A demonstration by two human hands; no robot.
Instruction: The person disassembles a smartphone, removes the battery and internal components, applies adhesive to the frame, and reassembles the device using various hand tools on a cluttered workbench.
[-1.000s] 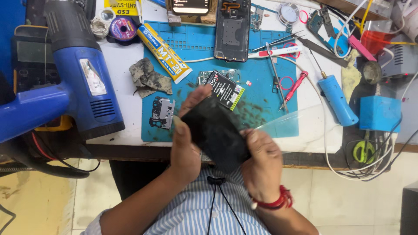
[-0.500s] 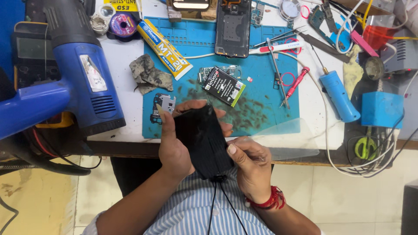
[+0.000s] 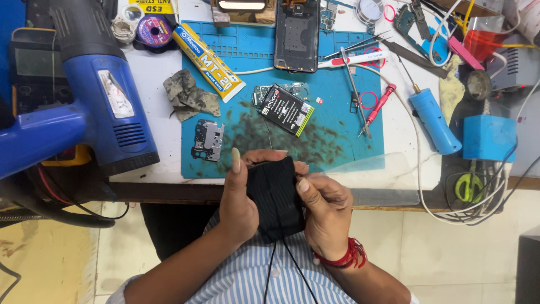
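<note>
Both my hands hold a flat black rectangular panel (image 3: 275, 197), like a phone's back or screen, upright over the bench's front edge. My left hand (image 3: 237, 197) grips its left side with the thumb raised along the edge. My right hand (image 3: 325, 211) presses on its right side with the thumb on the face; a red thread band circles that wrist. Beyond them lies a blue work mat (image 3: 326, 95) with an opened phone body (image 3: 297, 35), a black battery (image 3: 288, 110) and a small circuit board (image 3: 207, 139).
A big blue heat gun (image 3: 95, 107) lies at the left. A yellow glue tube (image 3: 209, 55), a grey rag (image 3: 190, 97), tweezers (image 3: 354, 90), a red screwdriver (image 3: 378, 107), a blue pen tool (image 3: 433, 119), a blue box (image 3: 488, 137) and white cables (image 3: 450, 214) crowd the right.
The black panel has swung from a tilt to nearly upright and come lower toward my body. My right thumb has shifted up onto its right edge.
</note>
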